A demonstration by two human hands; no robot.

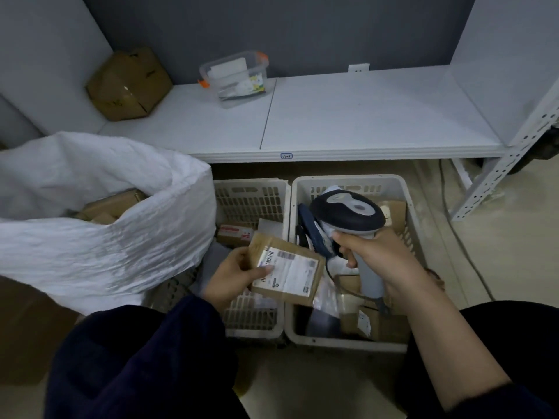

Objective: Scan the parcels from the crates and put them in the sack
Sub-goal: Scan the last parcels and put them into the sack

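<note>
The parcel [286, 273], a flat brown box with its white label facing up, is held over the two crates' shared wall. The left hand [233, 276] pinches its left end, thumb lying on the edge of the label. Its long axis runs left to right, dipping a little toward the person. The right hand [378, 258] is wrapped around the handle of the scanner [348, 213], whose head sits just beyond and to the right of the label, near it but apart. The sack [106, 237] stands to the left with its mouth open and brown boxes showing inside, so the left hand is the nearer one for the drop. The sack's crumpled near rim rises between parcel and opening and would likely have to be cleared. More parcels lie in the left crate [251, 189] and the right crate [351, 180]. Behind them, a low shelf [363, 116] carries a cardboard box [128, 84] and a clear plastic tub [234, 78].
</note>
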